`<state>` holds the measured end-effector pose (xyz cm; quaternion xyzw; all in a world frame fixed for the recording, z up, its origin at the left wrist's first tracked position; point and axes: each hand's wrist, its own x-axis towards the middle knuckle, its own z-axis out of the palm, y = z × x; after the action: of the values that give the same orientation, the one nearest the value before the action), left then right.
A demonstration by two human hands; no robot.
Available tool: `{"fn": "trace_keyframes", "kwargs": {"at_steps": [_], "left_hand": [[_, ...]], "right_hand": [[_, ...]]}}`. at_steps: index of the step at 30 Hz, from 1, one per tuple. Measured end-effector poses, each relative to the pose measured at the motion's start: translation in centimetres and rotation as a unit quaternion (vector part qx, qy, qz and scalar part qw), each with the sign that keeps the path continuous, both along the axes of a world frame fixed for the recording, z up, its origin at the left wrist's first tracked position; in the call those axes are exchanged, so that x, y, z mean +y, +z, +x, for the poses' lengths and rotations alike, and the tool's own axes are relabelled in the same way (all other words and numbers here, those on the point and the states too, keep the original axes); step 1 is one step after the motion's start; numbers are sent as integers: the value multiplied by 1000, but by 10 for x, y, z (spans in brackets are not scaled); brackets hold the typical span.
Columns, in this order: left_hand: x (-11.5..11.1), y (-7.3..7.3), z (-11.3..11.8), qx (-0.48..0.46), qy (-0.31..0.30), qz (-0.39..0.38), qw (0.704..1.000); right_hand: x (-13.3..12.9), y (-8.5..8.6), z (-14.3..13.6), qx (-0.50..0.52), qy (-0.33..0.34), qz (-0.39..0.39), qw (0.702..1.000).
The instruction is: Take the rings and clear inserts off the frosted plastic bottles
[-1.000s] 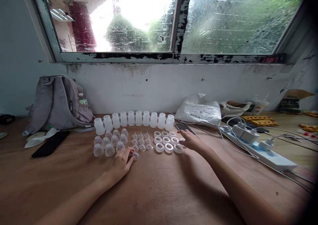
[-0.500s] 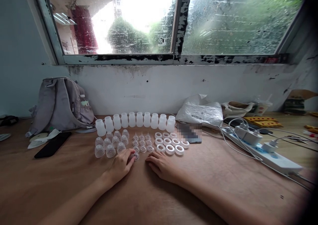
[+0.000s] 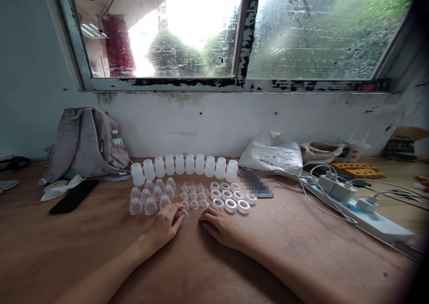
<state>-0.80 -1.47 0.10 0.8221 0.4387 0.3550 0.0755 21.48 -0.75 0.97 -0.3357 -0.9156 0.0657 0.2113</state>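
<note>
My left hand [image 3: 165, 225] rests on the brown table, thumb and fingers around the edge of the nearest clear nipple [image 3: 183, 214]. To its right my right hand [image 3: 219, 225] lies on the table with its fingers together and slightly curled, holding nothing visible. Several more clear nipples [image 3: 193, 196] stand in rows beyond the hands. Clear domed caps [image 3: 150, 206] are grouped at the left, and white rings [image 3: 230, 205] at the right. Behind these groups, frosted bottles [image 3: 189, 164] form a curved row.
A black phone [image 3: 73, 196] and a grey backpack [image 3: 87, 143] are at the left. On the right are a silver bag [image 3: 271, 152], a blurred-out phone [image 3: 259, 187], and a white power strip [image 3: 372, 219] with cables. A window is above the wall.
The whole view has shifted slightly, so the scene sits a little lower and further right. Both hands keep their places on the table.
</note>
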Motion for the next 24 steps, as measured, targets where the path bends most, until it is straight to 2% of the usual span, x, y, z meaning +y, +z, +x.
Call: {"fn": "trace_keyframes", "kwargs": {"at_steps": [24], "left_hand": [[-3, 9, 0, 57, 6, -9, 998]], "right_hand": [[-3, 4, 0, -11, -10, 6, 1000]]}}
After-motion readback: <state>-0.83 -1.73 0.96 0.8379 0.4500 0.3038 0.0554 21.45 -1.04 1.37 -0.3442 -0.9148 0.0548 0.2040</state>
